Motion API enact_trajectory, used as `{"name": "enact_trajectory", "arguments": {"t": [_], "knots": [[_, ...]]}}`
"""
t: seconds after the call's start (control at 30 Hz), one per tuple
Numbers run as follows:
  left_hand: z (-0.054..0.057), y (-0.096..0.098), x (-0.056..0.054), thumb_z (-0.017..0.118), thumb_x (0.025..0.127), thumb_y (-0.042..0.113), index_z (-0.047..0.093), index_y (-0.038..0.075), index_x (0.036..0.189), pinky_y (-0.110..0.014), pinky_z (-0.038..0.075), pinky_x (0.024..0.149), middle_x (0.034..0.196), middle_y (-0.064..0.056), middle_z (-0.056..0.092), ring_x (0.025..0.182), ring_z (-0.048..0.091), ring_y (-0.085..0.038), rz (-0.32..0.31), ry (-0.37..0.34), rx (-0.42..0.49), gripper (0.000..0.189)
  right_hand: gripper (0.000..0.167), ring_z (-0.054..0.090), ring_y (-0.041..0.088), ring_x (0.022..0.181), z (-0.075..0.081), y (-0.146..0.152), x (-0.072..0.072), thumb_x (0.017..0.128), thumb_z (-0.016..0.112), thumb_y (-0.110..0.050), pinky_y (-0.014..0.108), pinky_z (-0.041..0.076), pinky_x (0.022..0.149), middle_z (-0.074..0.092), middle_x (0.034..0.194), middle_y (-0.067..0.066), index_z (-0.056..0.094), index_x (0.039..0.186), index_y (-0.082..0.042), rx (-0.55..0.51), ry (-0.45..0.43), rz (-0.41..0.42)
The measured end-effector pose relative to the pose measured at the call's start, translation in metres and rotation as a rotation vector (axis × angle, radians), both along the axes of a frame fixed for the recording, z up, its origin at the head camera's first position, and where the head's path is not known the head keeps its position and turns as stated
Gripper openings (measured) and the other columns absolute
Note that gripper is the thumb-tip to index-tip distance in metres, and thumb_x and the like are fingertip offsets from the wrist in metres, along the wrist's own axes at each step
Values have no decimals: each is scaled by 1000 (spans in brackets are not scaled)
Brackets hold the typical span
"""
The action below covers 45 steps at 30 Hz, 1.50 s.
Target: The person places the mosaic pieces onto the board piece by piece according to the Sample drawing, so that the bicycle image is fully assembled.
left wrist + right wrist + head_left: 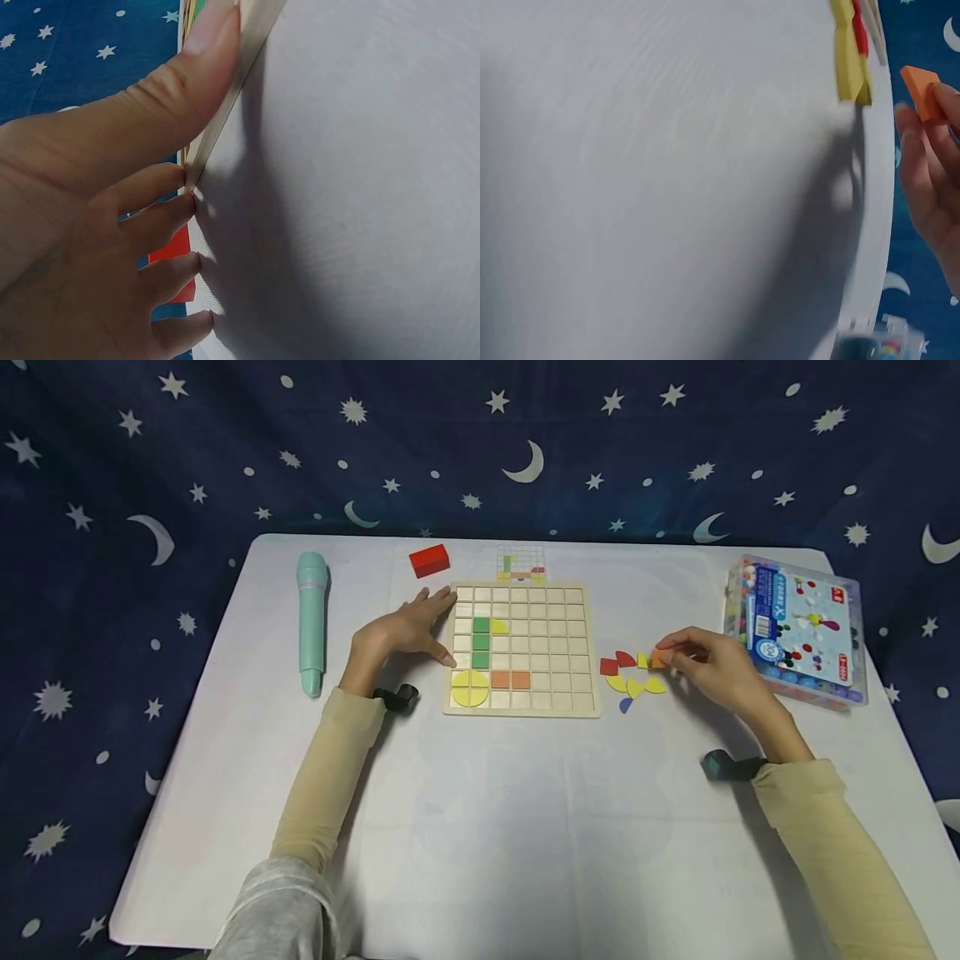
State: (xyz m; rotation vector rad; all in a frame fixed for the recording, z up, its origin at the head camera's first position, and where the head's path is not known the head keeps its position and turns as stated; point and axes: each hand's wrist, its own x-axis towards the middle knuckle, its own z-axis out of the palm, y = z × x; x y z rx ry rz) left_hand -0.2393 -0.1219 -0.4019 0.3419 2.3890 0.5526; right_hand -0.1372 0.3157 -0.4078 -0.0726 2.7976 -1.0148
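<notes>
A: Head view?
B: Right hand (708, 667) pinches the orange tile (660, 657); loose pieces (634, 688) lie just left of that grip, the grid board (539, 641) beyond. Left hand (403, 628) touches the board, fingers spread.
A: Left wrist?
B: A thumb (176, 90) nudge could shift the board.
A: Right wrist?
B: Hand cropped, pressure uncertain; a weak pinch could drop the tile.

Left forearm (326, 785), one, beige-sleeved: we log it running towards one o'clock. Left hand (397, 631), one, bare, at ten o'clock from centre: palm downward, fingers spread and extended between one and two o'clock, left thumb (441, 652) splayed to four. Right forearm (832, 835), one, beige-sleeved: we record it running towards eleven. Right hand (712, 668), one, bare, at three o'clock: thumb and fingertips pinched, pointing to ten.
</notes>
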Motion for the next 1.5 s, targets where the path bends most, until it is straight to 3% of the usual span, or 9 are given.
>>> {"name": "enact_trajectory", "arguments": {"t": [0.23, 0.4, 0.67, 0.93, 1.17, 1.5], "knots": [[0, 1, -1, 91, 77, 29, 12, 24, 167, -66, 7, 126, 175, 3, 0, 161, -9, -26, -2, -2, 2, 120, 28, 65, 18, 76, 1, -20, -3, 106, 58, -19, 24, 55, 64, 69, 110, 19, 66, 126, -1, -145, -101, 44], [0, 0, -1, 91, 77, 29, 13, 25, 167, -66, 7, 126, 175, 3, 1, 161, -9, -26, 4, 4, 12, 120, 27, 67, 14, 81, 2, -35, -7, 105, 57, -13, 20, 55, 67, 70, 114, 22, 65, 128, -1, -180, -128, 103], [-3, -1, -1, 91, 77, 30, 13, 25, 167, -66, 8, 126, 175, 4, 1, 162, -9, -26, -3, 8, 15, 119, 31, 68, 12, 89, 2, -59, -10, 100, 63, -5, 17, 53, 72, 71, 121, 18, 66, 131, -4, -185, -151, 171], [-2, -1, 0, 91, 76, 30, 12, 26, 167, -67, 8, 125, 175, 4, 1, 162, -9, -26, 13, 2, 9, 121, 37, 72, 16, 89, -1, -78, -15, 99, 67, -7, 23, 47, 61, 77, 108, 15, 65, 135, -5, -229, -178, 241], [-2, 0, 0, 91, 76, 31, 12, 25, 167, -66, 8, 126, 175, 3, 1, 161, -9, -26, 9, 0, 5, 121, 36, 70, 17, 87, -2, -95, -18, 95, 74, -13, 20, 50, 70, 77, 103, 11, 70, 130, -6, -191, -195, 270], [-1, -1, 0, 91, 77, 30, 12, 25, 167, -65, 7, 126, 175, 3, 0, 161, -9, -26, 7, 2, -2, 120, 32, 69, 18, 84, -7, -111, -20, 91, 80, -15, 20, 51, 72, 78, 98, 6, 76, 122, -8, -149, -159, 316]]}}
